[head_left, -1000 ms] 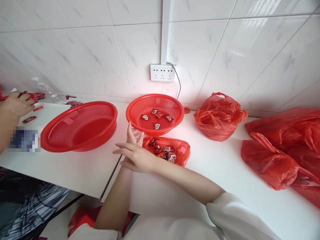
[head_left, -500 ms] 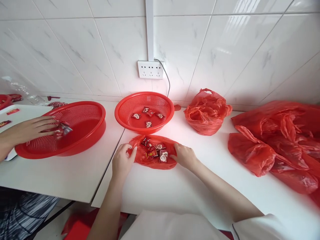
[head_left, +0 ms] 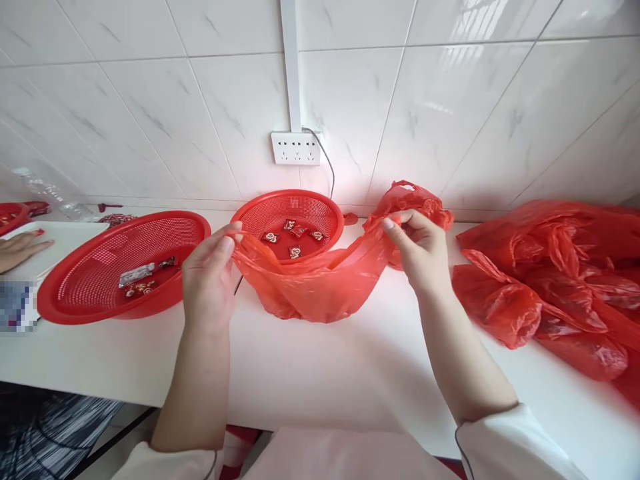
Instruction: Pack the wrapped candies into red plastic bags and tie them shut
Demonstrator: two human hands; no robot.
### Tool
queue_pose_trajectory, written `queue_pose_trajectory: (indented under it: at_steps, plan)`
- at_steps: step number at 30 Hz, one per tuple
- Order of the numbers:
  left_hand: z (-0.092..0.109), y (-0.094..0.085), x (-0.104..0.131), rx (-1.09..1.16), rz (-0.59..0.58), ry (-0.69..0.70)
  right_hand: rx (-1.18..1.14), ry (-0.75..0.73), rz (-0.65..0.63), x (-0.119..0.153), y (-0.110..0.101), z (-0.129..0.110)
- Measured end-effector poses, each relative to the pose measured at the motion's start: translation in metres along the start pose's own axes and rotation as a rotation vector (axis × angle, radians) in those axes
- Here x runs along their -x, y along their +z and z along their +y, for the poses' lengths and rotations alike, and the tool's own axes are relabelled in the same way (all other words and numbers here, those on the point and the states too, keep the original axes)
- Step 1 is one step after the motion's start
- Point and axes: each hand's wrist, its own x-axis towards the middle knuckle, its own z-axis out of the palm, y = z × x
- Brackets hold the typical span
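A thin red plastic bag (head_left: 315, 287) hangs stretched between my two hands, its top edge pulled wide and its bottom sagging. My left hand (head_left: 210, 267) pinches one top corner; my right hand (head_left: 417, 247) pinches the opposite one, raised a little higher. What lies inside the bag is hidden by its front wall. Just behind it stands a red plastic basket (head_left: 245, 212) with several small wrapped sweets (head_left: 296, 232) on its bottom.
To the left, a larger red basket (head_left: 193, 223) holds a few small packets. A co-worker's hand (head_left: 23, 250) rests by a white tray (head_left: 75, 233). A bunched red bag (head_left: 413, 193) stands behind my right hand. Piled red bags (head_left: 565, 267) cover the table's right side.
Both hands have lifted the bag's edges up and drawn them apart, so its sweets no longer show. The co-worker's hand has left the left basket, where packets now lie.
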Motion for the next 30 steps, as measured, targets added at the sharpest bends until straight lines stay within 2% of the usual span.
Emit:
queue_pose_trajectory:
  at_steps: [3, 6, 9, 11, 12, 14, 18, 23, 26, 28, 30]
  plan:
    - [0.018, 0.016, -0.015, 0.156, -0.199, -0.041, -0.002, -0.107, 0.075, -0.016, 0.005, -0.019]
    - [0.024, 0.034, -0.019, 0.165, -0.428, -0.130, -0.008, -0.222, 0.046, -0.023, 0.017, -0.037]
    - [0.023, 0.056, -0.015, 0.032, -0.721, -0.281, -0.032, -0.276, -0.143, -0.021, 0.036, -0.056]
    - [0.020, 0.069, -0.010, -0.061, -0.849, -0.327, -0.039, -0.310, -0.330, -0.017, 0.047, -0.066]
    - [0.019, 0.074, -0.007, -0.083, -0.874, -0.342, -0.035, -0.330, -0.421, -0.015, 0.050, -0.070]
    - [0.016, 0.081, -0.003, -0.061, -0.829, -0.395, -0.018, -0.367, -0.525, -0.012, 0.052, -0.074]
    - [0.012, 0.081, 0.001, 0.040, -0.627, -0.509, 0.031, -0.333, -0.449, -0.008, 0.041, -0.062]
    - [0.001, 0.077, 0.005, 0.053, -0.671, -0.505, 0.013, -0.188, -0.430, 0.001, 0.036, -0.033]
    - [-0.006, 0.076, 0.008, 0.088, -0.630, -0.482, -0.046, -0.116, -0.372, 0.005, 0.036, -0.022]
    - [-0.010, 0.074, 0.009, 0.105, -0.611, -0.522, -0.108, -0.056, -0.374, 0.005, 0.034, -0.018]
    - [-0.012, 0.071, 0.009, 0.120, -0.648, -0.591, -0.209, 0.006, -0.368, 0.005, 0.031, -0.015]
